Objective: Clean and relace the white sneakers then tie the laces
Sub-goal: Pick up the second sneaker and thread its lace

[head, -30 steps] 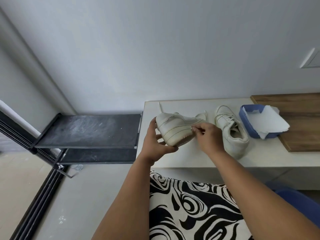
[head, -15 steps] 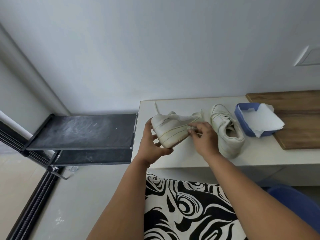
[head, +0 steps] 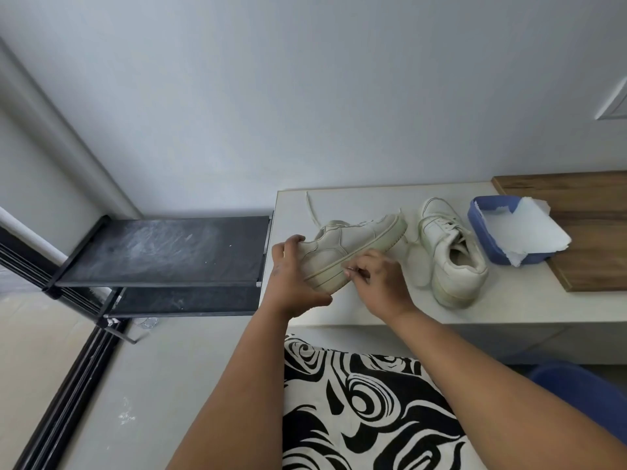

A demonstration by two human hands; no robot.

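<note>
Sneaker (head: pixel 353 249) tipped flatter, toe now far-right, heel in left hand (head: pixel 291 276) grip; right hand (head: pixel 380 283) pinching small tool at sole.

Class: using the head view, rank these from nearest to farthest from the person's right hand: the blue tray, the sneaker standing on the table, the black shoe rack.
From the right hand:
1. Sneaker standing on the table, just right of it.
2. Blue tray, farther right, beyond that sneaker.
3. Black shoe rack, far left, past the left hand.
</note>
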